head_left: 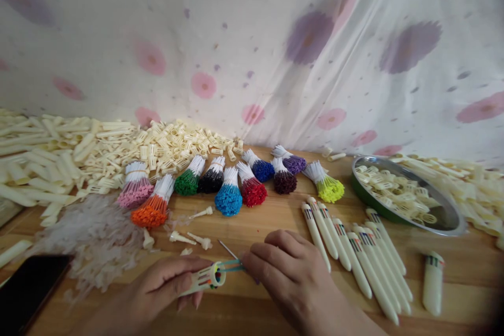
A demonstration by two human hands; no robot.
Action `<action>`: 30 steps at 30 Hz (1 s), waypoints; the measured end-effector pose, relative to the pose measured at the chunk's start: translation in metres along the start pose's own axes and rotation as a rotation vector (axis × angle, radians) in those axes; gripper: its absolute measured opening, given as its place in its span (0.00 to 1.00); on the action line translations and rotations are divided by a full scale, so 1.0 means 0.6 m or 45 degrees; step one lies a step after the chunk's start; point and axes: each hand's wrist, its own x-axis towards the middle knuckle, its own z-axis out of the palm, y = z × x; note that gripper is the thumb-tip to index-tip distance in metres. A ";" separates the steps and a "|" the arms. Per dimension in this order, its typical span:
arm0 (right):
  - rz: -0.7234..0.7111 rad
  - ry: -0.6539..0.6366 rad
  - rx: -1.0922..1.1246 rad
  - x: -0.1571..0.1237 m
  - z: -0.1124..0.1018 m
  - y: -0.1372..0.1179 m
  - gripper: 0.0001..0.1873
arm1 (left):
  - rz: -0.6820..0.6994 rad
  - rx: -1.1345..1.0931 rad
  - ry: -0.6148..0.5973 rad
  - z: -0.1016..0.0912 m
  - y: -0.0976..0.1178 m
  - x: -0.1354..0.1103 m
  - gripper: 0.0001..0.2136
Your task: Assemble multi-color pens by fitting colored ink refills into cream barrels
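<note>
My left hand (165, 286) is closed around a cream slotted pen barrel piece (202, 279), its round open end facing right. Small coloured bits show inside that end and along the slots. From the opening, two thin blue-green strips (231, 265) run to my right hand (283, 273), whose fingers are pinched on them. A thin grey rod (227, 248) also sticks out at these fingertips; whether it is gripped is hard to see. Several small cream funnel-shaped parts (201, 240) lie just beyond my hands.
Banded bundles of pen refills, such as the orange one (151, 209) and light blue one (228, 197), stand across the table. Cream parts (173, 142) heap behind. Multicolour pens (366, 262) and a metal bowl (449, 220) are right; clear plastic bits (98, 241) and a phone (33, 291) left.
</note>
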 end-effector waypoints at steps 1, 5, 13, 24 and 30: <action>-0.003 -0.001 -0.003 0.000 0.000 0.000 0.16 | -0.007 -0.018 0.000 0.000 0.000 -0.001 0.19; -0.017 0.012 -0.026 0.002 -0.003 0.000 0.16 | -0.025 -0.033 0.002 0.000 0.003 -0.001 0.19; -0.040 0.018 -0.098 0.004 -0.008 -0.004 0.16 | -0.077 -0.053 -0.038 0.004 0.013 0.001 0.20; -0.018 -0.001 -0.065 0.005 -0.017 -0.007 0.16 | -0.032 -0.055 -0.042 0.003 0.011 0.000 0.19; -0.017 0.001 -0.027 0.007 -0.014 -0.009 0.17 | -0.026 -0.005 -0.045 0.004 0.020 0.001 0.20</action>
